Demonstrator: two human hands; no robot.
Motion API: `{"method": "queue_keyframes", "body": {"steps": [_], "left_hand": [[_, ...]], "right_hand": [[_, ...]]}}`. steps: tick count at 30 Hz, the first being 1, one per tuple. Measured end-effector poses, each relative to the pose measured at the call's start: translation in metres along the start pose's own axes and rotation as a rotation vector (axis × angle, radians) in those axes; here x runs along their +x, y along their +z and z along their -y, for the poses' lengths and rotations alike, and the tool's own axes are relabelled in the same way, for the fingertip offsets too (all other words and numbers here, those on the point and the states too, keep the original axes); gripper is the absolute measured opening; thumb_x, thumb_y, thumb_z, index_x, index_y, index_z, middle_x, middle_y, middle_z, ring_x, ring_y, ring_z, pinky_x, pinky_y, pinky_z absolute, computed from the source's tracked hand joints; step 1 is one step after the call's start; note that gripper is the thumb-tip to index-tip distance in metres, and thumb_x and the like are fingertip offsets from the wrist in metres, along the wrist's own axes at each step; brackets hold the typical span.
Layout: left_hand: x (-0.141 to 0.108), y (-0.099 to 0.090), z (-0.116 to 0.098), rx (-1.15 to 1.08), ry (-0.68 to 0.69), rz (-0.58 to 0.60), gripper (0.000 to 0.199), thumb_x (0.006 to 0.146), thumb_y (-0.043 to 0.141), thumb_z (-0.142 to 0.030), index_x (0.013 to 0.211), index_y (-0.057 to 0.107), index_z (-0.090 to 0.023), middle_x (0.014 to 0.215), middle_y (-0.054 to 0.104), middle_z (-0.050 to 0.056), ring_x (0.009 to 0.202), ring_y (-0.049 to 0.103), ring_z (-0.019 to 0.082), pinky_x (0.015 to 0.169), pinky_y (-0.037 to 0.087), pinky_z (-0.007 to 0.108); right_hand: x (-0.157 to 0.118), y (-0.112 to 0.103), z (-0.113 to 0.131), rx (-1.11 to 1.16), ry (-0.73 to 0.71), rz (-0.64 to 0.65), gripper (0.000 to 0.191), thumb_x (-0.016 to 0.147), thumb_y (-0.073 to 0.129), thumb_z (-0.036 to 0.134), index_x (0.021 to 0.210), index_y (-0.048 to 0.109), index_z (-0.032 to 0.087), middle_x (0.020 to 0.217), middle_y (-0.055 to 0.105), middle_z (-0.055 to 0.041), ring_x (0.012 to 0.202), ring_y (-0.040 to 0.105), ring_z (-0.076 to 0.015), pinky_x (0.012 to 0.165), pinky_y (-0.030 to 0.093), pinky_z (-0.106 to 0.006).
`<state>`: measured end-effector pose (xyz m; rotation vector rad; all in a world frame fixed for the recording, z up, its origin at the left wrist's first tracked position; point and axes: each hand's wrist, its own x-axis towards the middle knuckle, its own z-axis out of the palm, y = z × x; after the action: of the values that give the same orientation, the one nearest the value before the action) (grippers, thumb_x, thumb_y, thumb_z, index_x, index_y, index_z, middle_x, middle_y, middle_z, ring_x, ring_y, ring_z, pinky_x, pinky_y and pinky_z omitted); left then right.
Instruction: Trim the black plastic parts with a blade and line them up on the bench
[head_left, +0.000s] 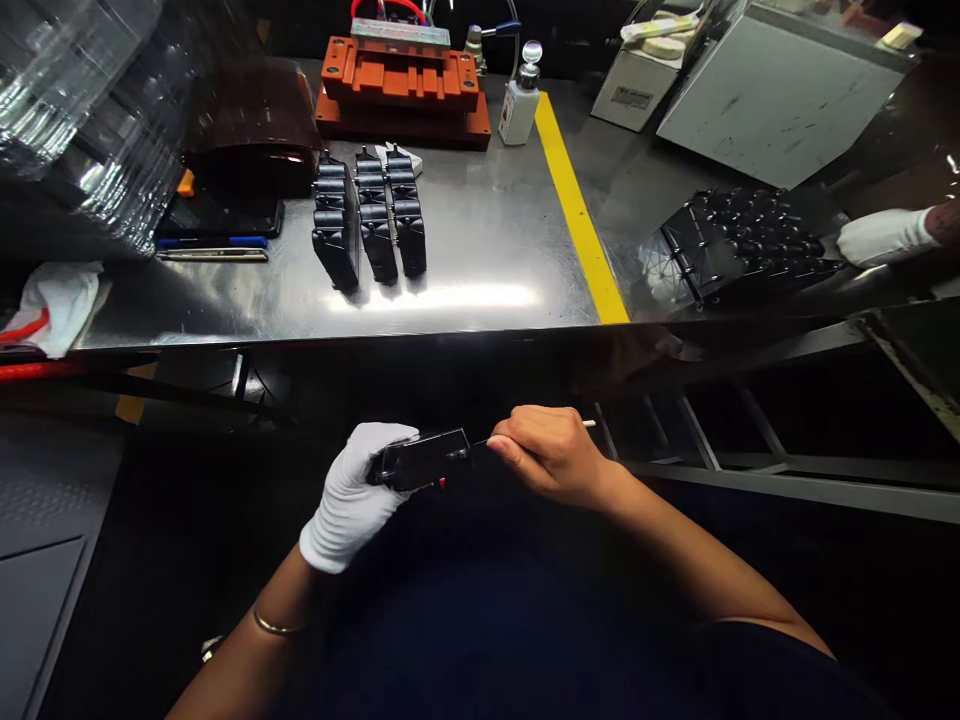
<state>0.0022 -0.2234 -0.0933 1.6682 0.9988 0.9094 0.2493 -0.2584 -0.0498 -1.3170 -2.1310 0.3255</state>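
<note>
My left hand (352, 495), in a white glove, is closed around a black plastic part (424, 460) held in front of my body. A small red spot shows at the part's lower edge. Bare and closed, my right hand (551, 450) grips a thin tool with a pale end (589, 423) sticking out behind the fist. Its fine dark tip points left at the right end of the black part; whether it touches cannot be made out. Most of the tool is hidden by my fingers.
On the metal bench (480, 290) stand three black plastic parts (371, 215), an orange-red fixture (405, 85) and a white pump bottle (520, 100). Yellow tape (577, 210) crosses the bench. Right of it, another person's gloved hand (885, 238) is beside stacked black parts (750, 240). Wrapped plastic (82, 120) stands left.
</note>
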Motion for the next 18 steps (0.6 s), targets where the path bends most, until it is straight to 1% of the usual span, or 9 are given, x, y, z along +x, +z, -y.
{"method": "queue_keyframes", "body": {"steps": [3,7,10,11,13,14,15,16,18], "left_hand": [[0.0,-0.003,0.0,0.073,0.087,0.004,0.033,0.072,0.075,-0.019,0.103,0.063,-0.025,0.1,0.064,0.004,0.091,0.063,0.022,0.082,0.051,0.036],[0.001,-0.005,-0.006,0.082,0.149,0.063,0.033,0.072,0.073,-0.016,0.102,0.064,-0.026,0.097,0.067,0.005,0.089,0.064,0.023,0.08,0.052,0.037],[0.004,-0.006,-0.009,0.081,0.254,0.079,0.041,0.071,0.071,-0.009,0.107,0.063,-0.028,0.097,0.068,0.004,0.089,0.064,0.022,0.08,0.051,0.037],[0.006,-0.007,-0.01,0.081,0.301,0.087,0.043,0.07,0.071,-0.008,0.108,0.063,-0.028,0.097,0.069,0.004,0.089,0.064,0.023,0.08,0.051,0.037],[0.009,-0.007,-0.011,0.07,0.37,0.127,0.042,0.07,0.07,-0.007,0.107,0.064,-0.027,0.094,0.07,0.004,0.087,0.065,0.023,0.081,0.051,0.039],[0.011,-0.008,-0.011,0.063,0.373,0.164,0.039,0.07,0.069,-0.009,0.105,0.065,-0.026,0.091,0.071,0.004,0.084,0.065,0.023,0.08,0.051,0.04],[0.012,-0.008,-0.012,0.056,0.346,0.201,0.034,0.071,0.069,-0.011,0.101,0.067,-0.026,0.087,0.072,0.004,0.082,0.066,0.023,0.079,0.052,0.04],[0.013,-0.008,-0.013,0.05,0.291,0.224,0.027,0.071,0.07,-0.015,0.096,0.069,-0.025,0.084,0.072,0.004,0.081,0.066,0.023,0.079,0.052,0.041],[0.013,-0.008,-0.014,0.042,0.138,0.209,0.019,0.071,0.072,-0.022,0.09,0.071,-0.024,0.084,0.071,0.006,0.085,0.066,0.025,0.081,0.052,0.042]], "right_hand": [[0.001,0.002,0.0,-0.03,-0.014,0.009,0.031,0.095,0.047,0.027,0.068,0.059,0.016,0.056,0.053,0.001,0.051,0.047,-0.0088,0.051,0.032,-0.022],[0.004,0.004,-0.003,-0.059,0.003,0.011,0.033,0.095,0.046,0.029,0.067,0.059,0.016,0.055,0.052,0.0011,0.051,0.046,-0.0089,0.051,0.031,-0.022],[0.005,0.002,-0.005,0.028,0.035,0.024,0.034,0.096,0.044,0.029,0.068,0.058,0.016,0.057,0.054,0.0007,0.052,0.048,-0.0085,0.053,0.034,-0.021],[0.005,0.0,-0.005,0.086,0.047,0.054,0.034,0.097,0.042,0.029,0.069,0.058,0.016,0.058,0.055,0.0006,0.053,0.048,-0.0083,0.054,0.034,-0.021],[0.005,-0.003,-0.004,0.2,0.071,0.157,0.038,0.097,0.042,0.033,0.066,0.054,0.016,0.058,0.052,0.0013,0.052,0.046,-0.0076,0.052,0.034,-0.02],[0.004,-0.004,-0.004,0.242,0.082,0.22,0.041,0.096,0.043,0.037,0.062,0.051,0.016,0.056,0.049,0.0024,0.05,0.043,-0.007,0.05,0.032,-0.02],[0.004,-0.005,-0.003,0.272,0.091,0.276,0.045,0.095,0.044,0.039,0.057,0.046,0.017,0.053,0.044,0.0036,0.048,0.039,-0.0063,0.048,0.029,-0.021],[0.003,-0.006,-0.003,0.291,0.097,0.314,0.048,0.094,0.046,0.041,0.053,0.041,0.017,0.051,0.039,0.0048,0.045,0.034,-0.0057,0.047,0.026,-0.021],[0.003,-0.006,-0.002,0.319,0.088,0.327,0.052,0.094,0.048,0.042,0.05,0.034,0.017,0.049,0.031,0.0062,0.043,0.028,-0.0047,0.045,0.023,-0.022]]}}
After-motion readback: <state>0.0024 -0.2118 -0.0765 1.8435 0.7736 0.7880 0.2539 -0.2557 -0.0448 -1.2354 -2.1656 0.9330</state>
